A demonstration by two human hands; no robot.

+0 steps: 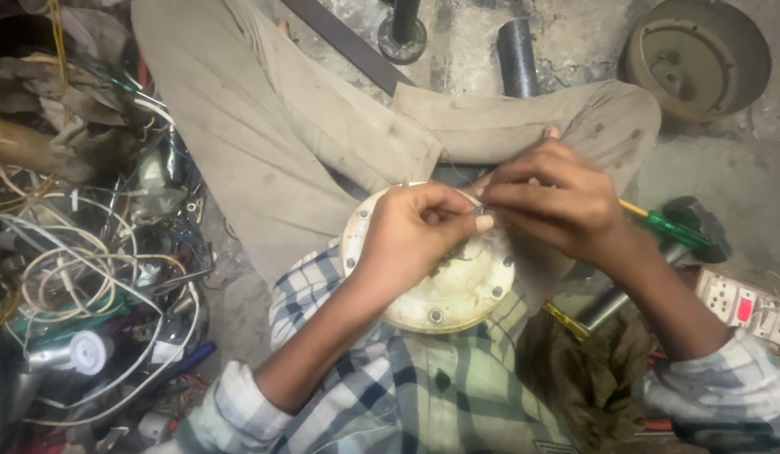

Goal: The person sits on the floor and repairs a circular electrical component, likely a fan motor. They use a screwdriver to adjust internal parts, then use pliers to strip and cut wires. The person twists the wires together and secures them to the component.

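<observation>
Pinching a thin wire [481,207] between left hand [415,227] and right hand [549,202] fingertips over the round cream cover [457,294] in the lap, looks mid-job, wire not sorted yet.

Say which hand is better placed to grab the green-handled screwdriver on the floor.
Probably the right hand. The green-handled screwdriver lies just beyond its wrist, while the left hand sits over the round cream housing, farther away. Both hands pinch thin wire.
</observation>
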